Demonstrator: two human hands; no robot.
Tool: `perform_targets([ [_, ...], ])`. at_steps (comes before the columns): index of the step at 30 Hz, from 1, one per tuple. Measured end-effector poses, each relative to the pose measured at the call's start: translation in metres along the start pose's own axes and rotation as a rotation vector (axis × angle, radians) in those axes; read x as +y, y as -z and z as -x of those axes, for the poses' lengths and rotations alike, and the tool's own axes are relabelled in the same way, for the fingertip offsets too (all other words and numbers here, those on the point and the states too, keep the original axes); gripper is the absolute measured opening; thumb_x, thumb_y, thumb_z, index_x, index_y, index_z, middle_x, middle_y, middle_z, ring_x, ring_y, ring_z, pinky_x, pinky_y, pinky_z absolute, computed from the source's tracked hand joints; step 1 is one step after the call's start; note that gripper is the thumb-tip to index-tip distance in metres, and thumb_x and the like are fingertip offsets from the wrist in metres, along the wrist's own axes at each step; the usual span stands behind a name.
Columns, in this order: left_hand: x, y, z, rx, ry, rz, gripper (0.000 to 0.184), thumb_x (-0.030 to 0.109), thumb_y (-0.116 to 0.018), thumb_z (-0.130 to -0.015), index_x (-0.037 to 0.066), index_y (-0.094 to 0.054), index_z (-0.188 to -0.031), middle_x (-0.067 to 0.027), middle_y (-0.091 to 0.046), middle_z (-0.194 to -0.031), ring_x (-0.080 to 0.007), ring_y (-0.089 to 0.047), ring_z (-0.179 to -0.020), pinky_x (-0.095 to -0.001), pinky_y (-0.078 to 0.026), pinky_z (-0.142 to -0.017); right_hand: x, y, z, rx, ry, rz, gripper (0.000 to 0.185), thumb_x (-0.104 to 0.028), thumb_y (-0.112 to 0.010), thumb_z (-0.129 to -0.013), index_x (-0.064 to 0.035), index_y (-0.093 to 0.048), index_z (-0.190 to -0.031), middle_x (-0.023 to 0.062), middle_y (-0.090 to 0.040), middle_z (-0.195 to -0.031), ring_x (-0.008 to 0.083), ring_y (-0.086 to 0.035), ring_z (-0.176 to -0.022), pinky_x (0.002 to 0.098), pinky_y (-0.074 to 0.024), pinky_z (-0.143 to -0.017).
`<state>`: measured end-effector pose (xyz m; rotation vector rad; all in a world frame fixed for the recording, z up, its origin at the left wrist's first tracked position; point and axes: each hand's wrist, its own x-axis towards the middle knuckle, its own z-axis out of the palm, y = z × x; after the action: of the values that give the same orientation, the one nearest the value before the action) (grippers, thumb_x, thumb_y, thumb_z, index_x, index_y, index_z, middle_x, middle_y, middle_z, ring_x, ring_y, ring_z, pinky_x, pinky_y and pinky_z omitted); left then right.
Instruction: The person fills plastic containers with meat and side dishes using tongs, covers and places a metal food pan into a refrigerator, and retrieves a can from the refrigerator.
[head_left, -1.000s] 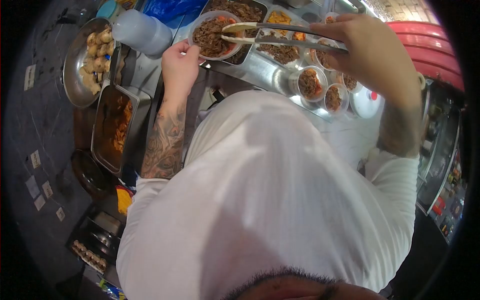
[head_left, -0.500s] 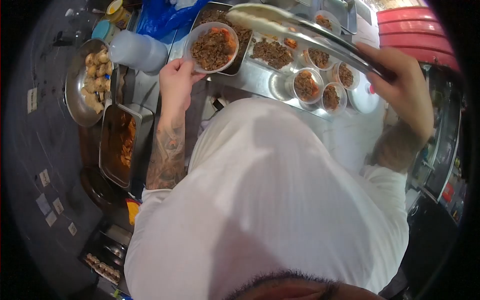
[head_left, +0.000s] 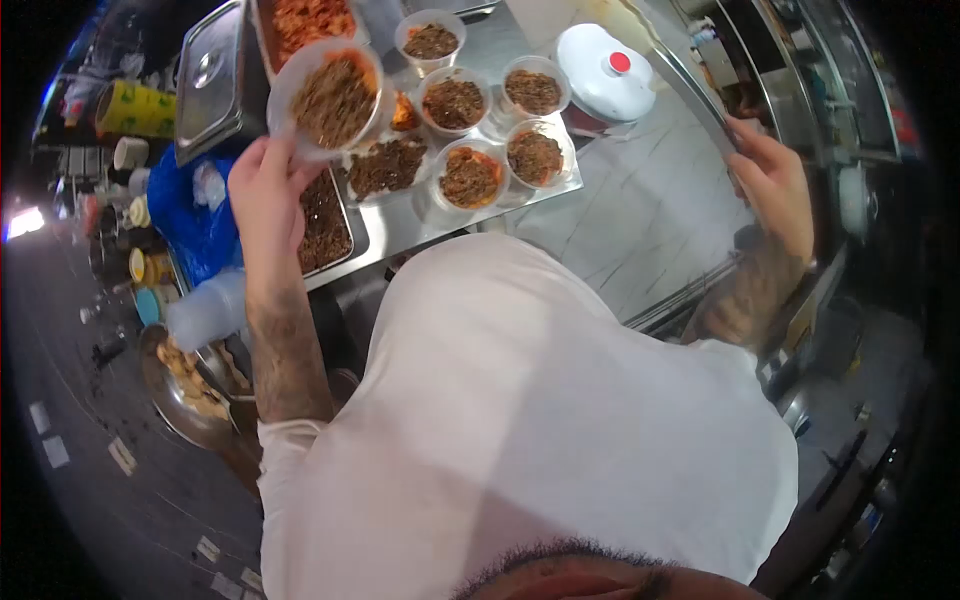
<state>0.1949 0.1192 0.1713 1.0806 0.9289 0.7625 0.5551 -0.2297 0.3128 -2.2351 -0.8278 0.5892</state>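
Observation:
My left hand (head_left: 268, 190) grips the rim of a clear plastic tub (head_left: 330, 100) filled with brown chopped meat and some orange-red food. It holds the tub raised above the steel counter, beside a tray of brown meat (head_left: 325, 228). In my right hand (head_left: 775, 185) are metal tongs (head_left: 690, 85), held by the handle end and pointing up and away; their tips lie near the top edge of the view. Several similar filled tubs (head_left: 470, 178) stand on the counter between my hands, near a flat container of meat (head_left: 385, 168).
A white lidded pot (head_left: 600, 85) with a red knob stands right of the tubs. Behind the held tub lies a tray of red food (head_left: 308, 22), beside a steel lid (head_left: 210, 70). At left are a blue plastic bag (head_left: 190, 215), stacked clear tubs (head_left: 208, 310) and a pan (head_left: 190, 405).
The view has turned toward the right. The tongs have swung from over the counter to the right, beyond the white pot. My left hand still holds the filled tub.

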Motion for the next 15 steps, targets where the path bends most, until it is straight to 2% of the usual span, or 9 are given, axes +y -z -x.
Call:
perform_targets([
  [2, 0.009, -0.058, -0.034, -0.087, -0.045, -0.014, 0.020, 0.013, -0.063, -0.096, -0.007, -0.063, -0.096, -0.0125, -0.067, -0.094, -0.0209, -0.068, -0.083, -0.0347, -0.061, -0.078, 0.036, 0.017, 0.015, 0.060, -0.086, -0.020, 0.046, -0.004, -0.065, -0.086, -0.0037, -0.065, -0.131, -0.0019, -0.057, -0.081, 0.0058, -0.050, -0.059, 0.0219, -0.0398, -0.054],
  [5, 0.007, -0.149, -0.096, -0.249, -0.020, -0.199, 0.021, 0.011, -0.061, -0.094, -0.010, -0.062, -0.099, -0.0140, -0.066, -0.095, -0.0227, -0.070, -0.081, -0.0333, -0.061, -0.077, 0.074, 0.030, 0.038, 0.105, -0.223, -0.118, 0.047, -0.001, -0.064, -0.085, -0.0038, -0.064, -0.132, -0.0021, -0.055, -0.083, 0.0060, -0.050, -0.060, 0.0218, -0.0398, -0.054],
  [9, -0.076, -0.222, -0.218, -0.409, -0.030, -0.224, 0.026, 0.012, -0.061, -0.094, -0.012, -0.062, -0.103, -0.0147, -0.067, -0.092, -0.0237, -0.070, -0.075, -0.0322, -0.061, -0.069, 0.118, 0.048, 0.063, 0.122, -0.277, -0.108, 0.046, 0.000, -0.063, -0.086, -0.0019, -0.063, -0.132, -0.0023, -0.055, -0.082, 0.0058, -0.051, -0.060, 0.0208, -0.0406, -0.054],
  [11, -0.102, -0.246, -0.248, -0.374, -0.034, -0.454, 0.026, 0.011, -0.061, -0.093, -0.013, -0.064, -0.099, -0.0152, -0.066, -0.088, -0.0254, -0.070, -0.073, -0.0306, -0.060, -0.063, 0.128, 0.054, 0.071, 0.154, -0.307, -0.101, 0.045, 0.000, -0.063, -0.087, -0.0012, -0.063, -0.132, -0.0022, -0.056, -0.082, 0.0058, -0.051, -0.061, 0.0209, -0.0413, -0.055],
  [12, -0.100, -0.255, -0.248, -0.377, -0.029, -0.464, 0.026, 0.011, -0.061, -0.093, -0.013, -0.064, -0.099, -0.0152, -0.066, -0.088, -0.0254, -0.070, -0.073, -0.0306, -0.060, -0.063, 0.134, 0.058, 0.075, 0.162, -0.342, -0.155, 0.045, 0.000, -0.061, -0.087, -0.0006, -0.063, -0.132, -0.0026, -0.058, -0.083, 0.0043, -0.050, -0.065, 0.0200, -0.0394, -0.056],
  [14, -0.097, -0.269, -0.250, -0.426, -0.137, -1.108, 0.028, 0.014, -0.063, -0.091, -0.014, -0.065, -0.089, -0.0155, -0.066, -0.081, -0.0257, -0.070, -0.070, -0.0322, -0.058, -0.061, 0.153, 0.066, 0.080, 0.155, -0.408, -0.218, 0.046, -0.001, -0.060, -0.087, 0.0003, -0.062, -0.132, -0.0029, -0.060, -0.085, 0.0029, -0.050, -0.068, 0.0188, -0.0375, -0.057],
  [15, -0.115, -0.268, -0.269, -0.429, -0.129, -1.119, 0.028, 0.014, -0.063, -0.091, -0.014, -0.065, -0.089, -0.0155, -0.066, -0.081, -0.0257, -0.070, -0.070, -0.0322, -0.058, -0.061, 0.158, 0.069, 0.078, 0.149, -0.417, -0.227, 0.046, -0.001, -0.060, -0.087, 0.0003, -0.062, -0.132, -0.0029, -0.060, -0.085, 0.0029, -0.050, -0.068, 0.0188, -0.0375, -0.057],
])
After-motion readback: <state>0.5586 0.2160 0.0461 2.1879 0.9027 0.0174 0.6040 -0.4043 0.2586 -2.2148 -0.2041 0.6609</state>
